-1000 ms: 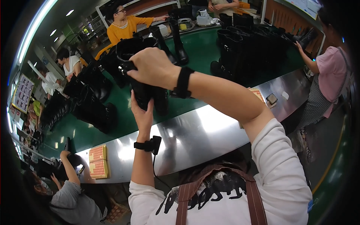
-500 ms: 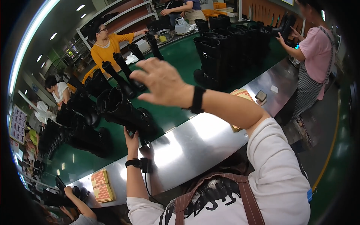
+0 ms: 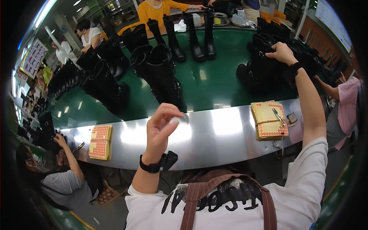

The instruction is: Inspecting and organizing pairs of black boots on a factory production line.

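Observation:
At the right, my right hand [image 3: 283, 53] reaches across the table with its fingers closed on the upper shaft of a tall black boot [image 3: 256, 65]. Buckled straps show on the boot, which stands among others. My left hand [image 3: 159, 130] hovers over the near metal edge. Its fingers are loosely curled, the thumb is apart from them, and no held object shows. Just beyond the left hand stands a pair of black buckled boots [image 3: 163, 74], not touched by it.
A green table [image 3: 214, 88] with a shiny metal edge [image 3: 214, 134] runs across. Yellow-and-red card stacks [image 3: 100, 142] lie on it, the right one [image 3: 266, 115] with a pen. More boots [image 3: 103, 86] stand left and far. Co-workers sit left, right and across.
My right hand has gone from above the middle to the boot at the right and closed on it. My left hand has come away from the buckled boots. The view has turned right.

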A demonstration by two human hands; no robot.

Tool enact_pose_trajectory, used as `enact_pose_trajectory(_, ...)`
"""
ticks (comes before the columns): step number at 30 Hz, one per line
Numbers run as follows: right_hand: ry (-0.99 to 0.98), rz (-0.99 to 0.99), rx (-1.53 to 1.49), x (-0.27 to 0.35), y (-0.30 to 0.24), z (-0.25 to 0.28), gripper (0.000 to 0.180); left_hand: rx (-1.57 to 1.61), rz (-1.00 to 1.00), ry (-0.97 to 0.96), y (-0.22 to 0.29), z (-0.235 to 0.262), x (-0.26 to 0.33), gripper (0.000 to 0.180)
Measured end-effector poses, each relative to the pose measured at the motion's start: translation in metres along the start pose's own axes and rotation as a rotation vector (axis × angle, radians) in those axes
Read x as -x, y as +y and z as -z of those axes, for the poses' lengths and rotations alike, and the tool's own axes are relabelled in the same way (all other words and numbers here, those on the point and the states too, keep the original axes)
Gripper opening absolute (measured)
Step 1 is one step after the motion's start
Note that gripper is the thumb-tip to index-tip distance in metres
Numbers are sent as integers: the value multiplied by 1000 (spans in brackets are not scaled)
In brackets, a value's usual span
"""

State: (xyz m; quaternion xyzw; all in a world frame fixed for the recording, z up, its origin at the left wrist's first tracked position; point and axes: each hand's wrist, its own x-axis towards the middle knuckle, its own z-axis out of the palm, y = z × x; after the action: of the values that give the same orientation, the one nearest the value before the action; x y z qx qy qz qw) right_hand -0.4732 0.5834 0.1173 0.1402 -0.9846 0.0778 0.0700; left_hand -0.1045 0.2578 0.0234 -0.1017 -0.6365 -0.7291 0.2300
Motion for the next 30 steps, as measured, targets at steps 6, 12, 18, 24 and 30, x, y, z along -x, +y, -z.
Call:
enact_pose_trajectory(6, 375, 229, 170, 75, -72, 30, 38, 369, -294, -634, 118, -55, 19, 19)
enact_pose_trajectory(12, 377, 523, 89, 203, -124, 59, 36, 507, -357, -711, 119, -84, 18, 30)
enact_pose_trajectory(18, 333, 704, -48, 244, -133, 52, 44, 491, -590, -801, 104, -92, 15, 36)
enact_pose_trajectory(24, 427, 680, -120, 234, -126, 42, 45, 509, -649, -870, 98, -98, 11, 33)
enact_pose_trajectory(30, 472, 677, -173, 233, -122, 37, 37, 509, -507, -908, 124, -105, 0, 32)
